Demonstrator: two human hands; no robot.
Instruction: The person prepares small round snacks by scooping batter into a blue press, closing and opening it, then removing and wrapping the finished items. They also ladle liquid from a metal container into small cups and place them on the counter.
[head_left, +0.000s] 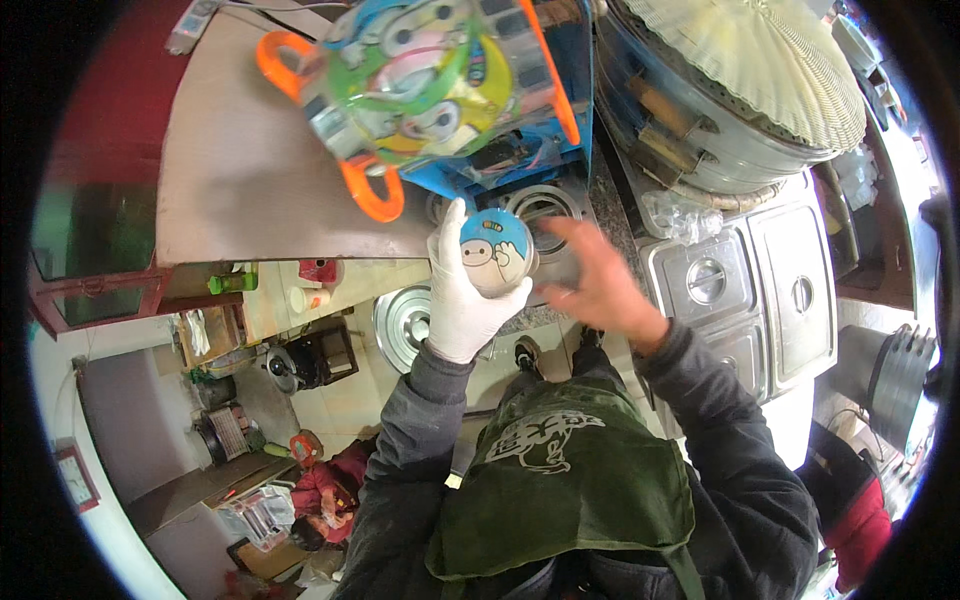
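My left hand (472, 292), in a white glove, is shut on a round cup (495, 251) whose top bears a blue and white cartoon print. Just right of the cup is my bare right hand (607, 277), blurred, its fingers apart and nothing seen in them. Behind the cup stands a blue machine (585, 90) with round metal rings (544, 214) at its base. A roll of printed film (427, 82) with orange end pieces sits at the top of this machine.
A worktop (247, 172) lies at the left. On the right are lidded steel food pans (705, 281) and a large steamer (697, 127) with a pale cover. A round metal lid (405, 326) is below the worktop. A person in red (330, 495) is at the lower left, another (855, 517) at the lower right.
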